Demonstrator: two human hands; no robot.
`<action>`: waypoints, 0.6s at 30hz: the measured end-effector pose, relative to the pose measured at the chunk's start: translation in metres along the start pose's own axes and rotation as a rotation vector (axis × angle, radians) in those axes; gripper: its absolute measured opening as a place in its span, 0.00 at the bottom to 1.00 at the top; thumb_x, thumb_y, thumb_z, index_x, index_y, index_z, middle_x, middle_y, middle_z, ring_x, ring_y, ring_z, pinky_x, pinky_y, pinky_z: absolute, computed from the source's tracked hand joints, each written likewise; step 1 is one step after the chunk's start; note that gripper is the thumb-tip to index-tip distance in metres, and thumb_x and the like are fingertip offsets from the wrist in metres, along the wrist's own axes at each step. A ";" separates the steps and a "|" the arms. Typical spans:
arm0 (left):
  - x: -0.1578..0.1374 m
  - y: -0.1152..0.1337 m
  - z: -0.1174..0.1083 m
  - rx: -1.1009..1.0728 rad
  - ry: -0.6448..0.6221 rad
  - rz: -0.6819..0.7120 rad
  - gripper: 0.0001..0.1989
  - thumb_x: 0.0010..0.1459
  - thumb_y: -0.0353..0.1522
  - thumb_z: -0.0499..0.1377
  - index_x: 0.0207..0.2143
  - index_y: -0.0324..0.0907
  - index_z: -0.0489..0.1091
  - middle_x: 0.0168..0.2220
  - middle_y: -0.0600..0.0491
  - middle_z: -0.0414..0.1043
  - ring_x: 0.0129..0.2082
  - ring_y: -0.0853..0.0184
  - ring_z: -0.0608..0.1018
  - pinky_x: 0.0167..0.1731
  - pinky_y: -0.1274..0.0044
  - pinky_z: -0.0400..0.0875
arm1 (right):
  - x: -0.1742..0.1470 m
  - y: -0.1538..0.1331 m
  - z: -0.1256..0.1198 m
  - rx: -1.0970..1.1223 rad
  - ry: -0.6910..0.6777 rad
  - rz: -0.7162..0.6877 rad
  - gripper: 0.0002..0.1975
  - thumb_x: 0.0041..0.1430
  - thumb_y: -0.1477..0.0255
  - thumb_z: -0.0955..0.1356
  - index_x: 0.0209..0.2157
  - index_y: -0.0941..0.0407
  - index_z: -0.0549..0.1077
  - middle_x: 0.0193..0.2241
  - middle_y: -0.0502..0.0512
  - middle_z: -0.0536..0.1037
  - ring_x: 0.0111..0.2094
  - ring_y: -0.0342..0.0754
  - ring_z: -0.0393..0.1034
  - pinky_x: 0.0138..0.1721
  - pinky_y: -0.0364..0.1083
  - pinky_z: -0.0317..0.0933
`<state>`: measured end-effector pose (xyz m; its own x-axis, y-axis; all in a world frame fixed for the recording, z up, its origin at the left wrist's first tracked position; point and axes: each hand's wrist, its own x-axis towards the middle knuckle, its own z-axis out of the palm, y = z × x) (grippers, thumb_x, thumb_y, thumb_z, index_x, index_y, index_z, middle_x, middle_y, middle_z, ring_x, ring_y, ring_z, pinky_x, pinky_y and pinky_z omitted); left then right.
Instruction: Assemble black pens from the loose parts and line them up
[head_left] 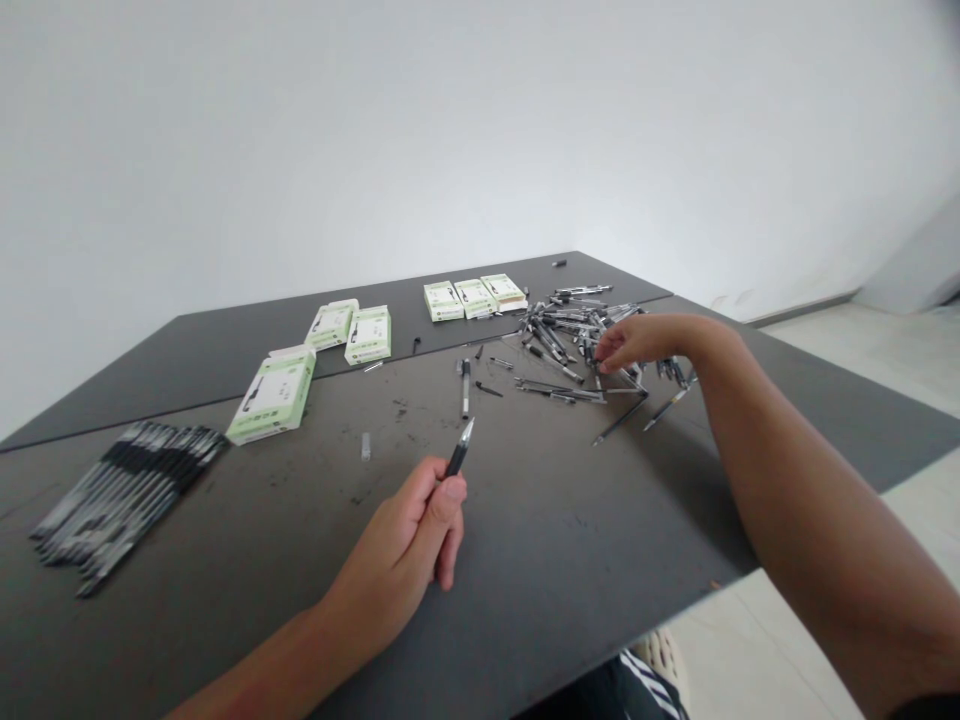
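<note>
My left hand is closed around an uncapped pen, its silver tip pointing up and away from me. Over at the right, my right hand reaches into a heap of loose pens and pen parts. Its fingers are curled down at the heap's near side, and I cannot make out what, if anything, is between them. A single capped pen lies just beyond the left hand. A small clear cap rests on the table to its left.
At the left, many pens lie side by side in a flat row. Near them is a green and white box, with two more boxes behind. Three similar boxes stand at the back. Dark smudges mark the grey table.
</note>
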<state>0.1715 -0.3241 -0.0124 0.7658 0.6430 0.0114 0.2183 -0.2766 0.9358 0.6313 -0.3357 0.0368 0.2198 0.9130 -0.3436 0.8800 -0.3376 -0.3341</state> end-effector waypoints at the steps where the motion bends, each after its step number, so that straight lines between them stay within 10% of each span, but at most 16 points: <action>1: 0.000 0.000 0.000 0.000 -0.002 0.003 0.21 0.78 0.50 0.46 0.39 0.46 0.63 0.18 0.62 0.67 0.18 0.69 0.68 0.25 0.76 0.64 | 0.000 -0.001 0.000 0.004 -0.003 0.007 0.20 0.47 0.54 0.78 0.42 0.46 0.87 0.42 0.54 0.88 0.45 0.61 0.82 0.44 0.53 0.75; 14: -0.002 0.002 0.000 0.001 -0.002 0.001 0.21 0.78 0.51 0.46 0.38 0.46 0.62 0.18 0.62 0.67 0.18 0.69 0.68 0.24 0.76 0.63 | -0.019 -0.024 -0.012 -0.051 0.208 0.036 0.14 0.56 0.54 0.77 0.39 0.47 0.87 0.43 0.56 0.88 0.47 0.61 0.80 0.52 0.58 0.70; 18: -0.002 0.004 0.001 -0.017 -0.001 0.018 0.21 0.79 0.50 0.45 0.38 0.46 0.61 0.19 0.63 0.66 0.18 0.71 0.68 0.24 0.77 0.63 | -0.038 -0.086 -0.003 0.312 0.460 -0.248 0.19 0.64 0.50 0.73 0.45 0.49 0.85 0.40 0.57 0.85 0.38 0.54 0.76 0.41 0.53 0.68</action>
<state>0.1711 -0.3270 -0.0092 0.7704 0.6370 0.0279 0.1939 -0.2758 0.9414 0.5486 -0.3406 0.0809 0.2448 0.9548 0.1686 0.7788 -0.0901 -0.6207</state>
